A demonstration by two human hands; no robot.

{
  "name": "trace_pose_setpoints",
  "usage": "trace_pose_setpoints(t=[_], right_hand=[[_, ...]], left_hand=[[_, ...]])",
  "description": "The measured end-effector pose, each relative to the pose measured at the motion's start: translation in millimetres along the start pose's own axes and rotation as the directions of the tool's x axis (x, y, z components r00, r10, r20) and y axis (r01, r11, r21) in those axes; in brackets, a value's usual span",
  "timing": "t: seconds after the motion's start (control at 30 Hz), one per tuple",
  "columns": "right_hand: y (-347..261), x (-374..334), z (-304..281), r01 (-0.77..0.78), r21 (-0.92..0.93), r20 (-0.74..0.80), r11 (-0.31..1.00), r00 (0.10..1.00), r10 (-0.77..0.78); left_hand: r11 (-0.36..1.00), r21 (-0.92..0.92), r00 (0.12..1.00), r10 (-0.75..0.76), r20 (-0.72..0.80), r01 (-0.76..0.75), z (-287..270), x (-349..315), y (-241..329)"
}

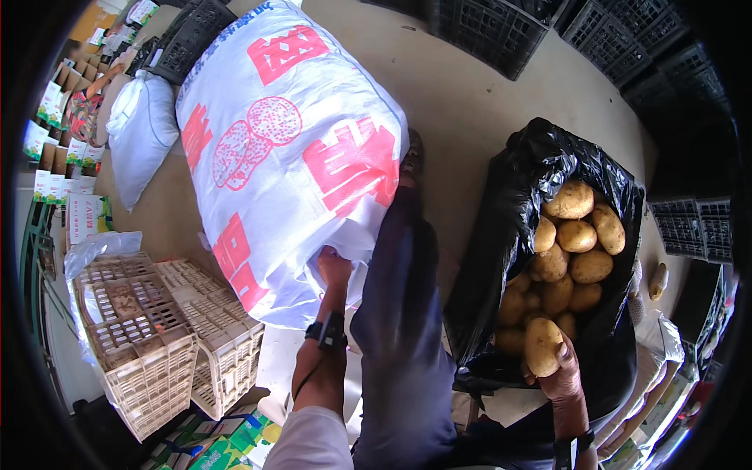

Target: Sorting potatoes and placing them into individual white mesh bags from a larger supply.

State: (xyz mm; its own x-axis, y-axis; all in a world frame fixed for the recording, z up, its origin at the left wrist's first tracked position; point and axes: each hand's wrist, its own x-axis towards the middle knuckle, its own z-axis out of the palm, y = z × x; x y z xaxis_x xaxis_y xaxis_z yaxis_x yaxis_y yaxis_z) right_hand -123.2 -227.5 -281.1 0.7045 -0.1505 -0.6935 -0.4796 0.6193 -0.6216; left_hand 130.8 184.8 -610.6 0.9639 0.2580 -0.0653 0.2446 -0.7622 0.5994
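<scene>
A large white woven sack (329,102) with red print lies to the left of my leg, its near end gathered in folds. My left hand (335,268) is closed on those folds at the sack's mouth; the fingertips are partly hidden. On the right, my right hand (561,371) grips a potato (542,346) at the near edge of a crate lined with a black plastic bag (493,251). Several potatoes (576,235) lie in a heap inside that lining, just beyond the held one. What is inside the sack cannot be seen.
Stacked beige plastic crates (141,345) stand at the left. A smaller white sack (141,133) sits behind them. Black crates (501,35) line the far side. A loose potato (659,280) lies at the far right. Another person's arm (102,81) shows at the upper left.
</scene>
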Motion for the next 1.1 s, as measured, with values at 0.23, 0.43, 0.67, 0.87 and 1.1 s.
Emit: trace_pose_setpoints(t=[0.23,0.43,0.67,0.87,1.1], right_hand=[[-34,-5,36,0.053,0.000,0.198,0.999,0.979,-0.052],[-65,-30,71,0.370,-0.319,0.406,0.873,0.885,-0.227],[-86,-77,102,0.496,-0.388,0.599,0.777,0.776,-0.197],[-91,-104,95,0.639,-0.411,0.669,0.650,0.696,-0.260],[-77,-120,48,0.540,-0.342,0.681,0.769,0.707,-0.194]], left_hand=[[0.950,-0.215,0.946,-0.164,0.280,0.228,-124,-79,59],[0.954,-0.290,0.953,0.013,0.304,0.080,-244,-126,160],[0.889,-0.346,0.842,0.417,0.342,-0.300,-317,-156,287],[0.715,-0.425,0.619,0.696,0.363,-0.555,-326,-189,351],[0.560,-0.464,0.328,0.808,0.490,-0.687,-319,-226,391]])
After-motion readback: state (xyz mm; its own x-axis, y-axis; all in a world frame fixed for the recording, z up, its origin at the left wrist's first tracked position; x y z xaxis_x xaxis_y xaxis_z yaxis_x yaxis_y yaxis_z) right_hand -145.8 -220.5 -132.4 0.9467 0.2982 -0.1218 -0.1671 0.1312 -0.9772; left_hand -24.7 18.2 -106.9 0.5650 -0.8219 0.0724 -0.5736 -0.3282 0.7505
